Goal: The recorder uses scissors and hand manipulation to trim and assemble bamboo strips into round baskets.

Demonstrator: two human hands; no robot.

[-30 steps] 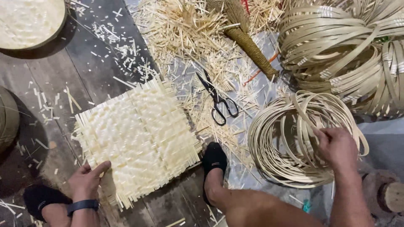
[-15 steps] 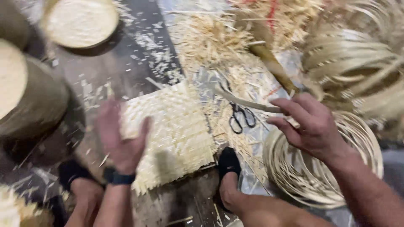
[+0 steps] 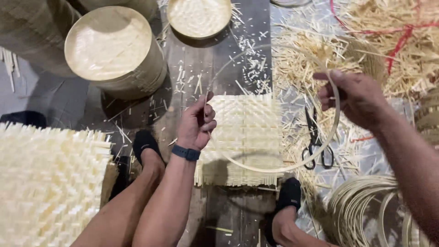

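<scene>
A thin bamboo hoop (image 3: 274, 168) hangs in the air between my hands. My left hand (image 3: 196, 122) pinches its left side, a dark band on that wrist. My right hand (image 3: 354, 96) grips its right side. Below the hoop lies a square woven bamboo mat (image 3: 247, 137) on the dark floor. My two feet in black socks rest at the mat's left (image 3: 145, 142) and lower right (image 3: 288, 194).
Black scissors (image 3: 315, 142) lie right of the mat among bamboo scraps. A pile of bamboo hoops (image 3: 366, 210) sits at the lower right. Round woven baskets (image 3: 109, 45) stand at the upper left. A stack of woven mats (image 3: 45, 183) fills the lower left.
My right hand lifted one hoop off the pile and brought it over the mat. My left hand left the mat and took the hoop's other side. The camera view swung left.
</scene>
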